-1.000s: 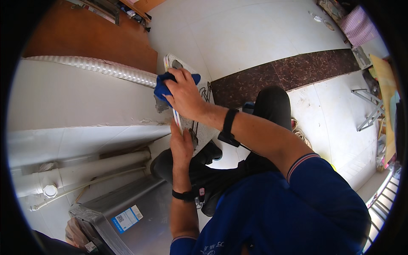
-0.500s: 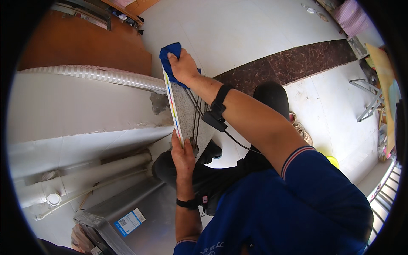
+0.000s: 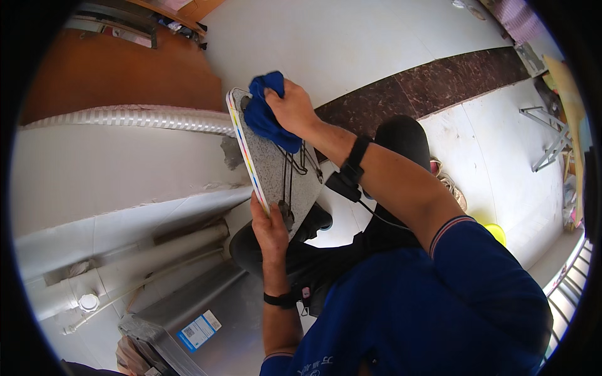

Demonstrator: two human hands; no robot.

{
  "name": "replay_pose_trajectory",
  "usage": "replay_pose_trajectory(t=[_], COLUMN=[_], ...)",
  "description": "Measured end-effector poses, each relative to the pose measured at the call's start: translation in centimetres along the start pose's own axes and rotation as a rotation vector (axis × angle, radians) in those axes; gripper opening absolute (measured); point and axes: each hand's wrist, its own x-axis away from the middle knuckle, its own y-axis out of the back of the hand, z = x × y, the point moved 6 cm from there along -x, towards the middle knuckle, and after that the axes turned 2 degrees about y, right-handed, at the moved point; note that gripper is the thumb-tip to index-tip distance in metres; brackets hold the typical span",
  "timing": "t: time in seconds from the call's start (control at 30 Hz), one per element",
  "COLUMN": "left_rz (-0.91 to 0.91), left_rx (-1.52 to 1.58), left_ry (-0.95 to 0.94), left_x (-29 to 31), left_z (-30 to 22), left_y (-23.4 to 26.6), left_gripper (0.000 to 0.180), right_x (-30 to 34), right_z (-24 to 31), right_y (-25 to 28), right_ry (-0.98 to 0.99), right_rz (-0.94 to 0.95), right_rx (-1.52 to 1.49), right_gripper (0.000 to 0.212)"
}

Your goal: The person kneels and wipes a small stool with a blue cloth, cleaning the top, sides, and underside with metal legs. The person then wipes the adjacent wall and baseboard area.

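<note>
A flat board, like a small folding table [image 3: 266,168], stands tilted on its edge in front of me. Its rim is white with coloured marks, the face toward me is speckled grey, and thin dark wire legs lie against that face. My left hand [image 3: 269,233] grips the near end of the rim, thumb on the speckled side. In my right hand [image 3: 292,110] is a bunched blue cloth [image 3: 268,122], pressed on the speckled face near the far end; it hides part of the board.
A ribbed white hose [image 3: 138,119] runs along a low ledge [image 3: 125,163] at left, beside a brown wooden panel [image 3: 119,72]. Below are a white pipe [image 3: 157,257] and a grey plastic bin [image 3: 232,319]. A folding metal frame [image 3: 552,141] stands far right.
My right hand has moved the cloth from the board's far rim rightward and slightly nearer, onto the speckled face. The board has turned, showing more of that face. My left hand keeps its grip.
</note>
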Motion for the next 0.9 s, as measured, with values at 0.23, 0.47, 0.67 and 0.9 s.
replay_pose_trajectory(t=[0.23,0.47,0.67,0.9], left_rz=[0.016,0.047,-0.009,-0.043], left_rx=[0.084,0.074,0.224,0.299], left_ry=[0.034,0.145,0.105,0.061], left_x=[0.0,0.0,-0.5,0.2], left_z=[-0.1,1.3,2.7,2.2], left_y=[-1.3,-0.4,0.7,-0.2], left_gripper=[0.05,0.047,0.048,0.052], right_x=[-2.0,7.3,13.8,5.2], right_z=[2.5,0.8,-1.9,-1.2], right_y=[-3.1,-2.9,-2.3,-1.3], right_ry=[-0.036,0.088,-0.051,-0.082], right_rz=[0.031,0.033,0.636,0.112], right_rx=[0.148,0.111,0.186,-0.05], right_gripper=[0.043,0.038,0.041,0.041])
